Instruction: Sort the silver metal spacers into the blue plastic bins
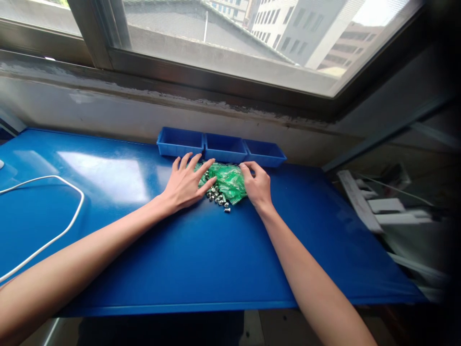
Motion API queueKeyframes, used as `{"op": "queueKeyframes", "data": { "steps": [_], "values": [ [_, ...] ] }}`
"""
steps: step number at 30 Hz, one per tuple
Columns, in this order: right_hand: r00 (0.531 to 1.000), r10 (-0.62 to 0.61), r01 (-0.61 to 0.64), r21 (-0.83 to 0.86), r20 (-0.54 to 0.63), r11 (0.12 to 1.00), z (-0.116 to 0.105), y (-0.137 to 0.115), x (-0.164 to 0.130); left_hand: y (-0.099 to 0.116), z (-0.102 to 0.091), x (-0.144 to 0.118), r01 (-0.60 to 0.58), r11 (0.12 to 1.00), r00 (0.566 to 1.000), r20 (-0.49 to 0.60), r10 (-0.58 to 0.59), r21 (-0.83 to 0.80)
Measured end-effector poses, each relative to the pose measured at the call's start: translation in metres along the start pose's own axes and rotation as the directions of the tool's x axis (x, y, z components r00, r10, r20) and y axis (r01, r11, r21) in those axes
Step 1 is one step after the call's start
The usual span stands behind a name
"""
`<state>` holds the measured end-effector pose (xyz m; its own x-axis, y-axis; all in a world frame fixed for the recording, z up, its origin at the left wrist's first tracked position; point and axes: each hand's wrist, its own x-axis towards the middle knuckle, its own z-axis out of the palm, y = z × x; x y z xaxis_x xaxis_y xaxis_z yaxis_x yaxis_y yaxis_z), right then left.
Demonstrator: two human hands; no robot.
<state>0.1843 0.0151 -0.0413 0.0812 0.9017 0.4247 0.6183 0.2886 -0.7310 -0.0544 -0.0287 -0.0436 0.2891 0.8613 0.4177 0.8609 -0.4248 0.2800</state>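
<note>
A crumpled green see-through plastic bag (230, 180) lies on the blue table, in front of a row of blue bins. Small shiny metal fasteners (216, 194), which look like short bolts, are heaped by its left side and front edge. One of them sits a little apart, nearest me. My right hand (257, 185) is closed in a pinch on the bag's right edge. With fingers spread, my left hand (189, 182) rests at the left of the heap, its thumb and fingers reaching over the metal pieces and the bag's left part. Some pieces are hidden beneath that hand.
Three joined blue bins (225, 149) stand along the wall behind the bag. A white cable (77, 211) curves over the left of the blue table (201, 269). Above is a window (230, 48) with a metal frame. Pale frame-like parts (387, 206) are beyond the table's right edge.
</note>
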Motion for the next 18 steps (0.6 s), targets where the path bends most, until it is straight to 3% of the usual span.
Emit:
{"op": "queueKeyframes", "data": {
  "steps": [3, 7, 10, 15, 18],
  "values": [
    [0.996, 0.087, -0.089, 0.068, 0.03, 0.994, 0.005, 0.001, -0.002, -0.001, 0.006, 0.004, 0.038, 0.997, 0.997, 0.065, -0.033, -0.072],
    [0.996, 0.079, -0.083, 0.157, 0.031, 0.984, 0.008, 0.001, -0.003, 0.001, 0.012, 0.014, -0.001, 0.988, 0.999, 0.043, 0.007, -0.155],
    [0.993, 0.117, -0.114, 0.209, -0.001, 0.971, 0.008, 0.0, -0.001, 0.002, 0.011, 0.023, -0.015, 0.972, 0.999, -0.041, 0.005, -0.236],
    [0.974, 0.151, -0.111, 0.219, -0.171, 0.969, 0.01, 0.005, 0.007, -0.011, 0.0, 0.032, -0.025, 0.955, 0.963, -0.264, -0.056, -0.295],
    [0.971, 0.184, -0.134, 0.29, -0.154, 0.948, 0.012, 0.014, 0.013, -0.021, -0.003, 0.033, -0.066, 0.957, 0.941, -0.338, -0.034, -0.281]
  ]
}}
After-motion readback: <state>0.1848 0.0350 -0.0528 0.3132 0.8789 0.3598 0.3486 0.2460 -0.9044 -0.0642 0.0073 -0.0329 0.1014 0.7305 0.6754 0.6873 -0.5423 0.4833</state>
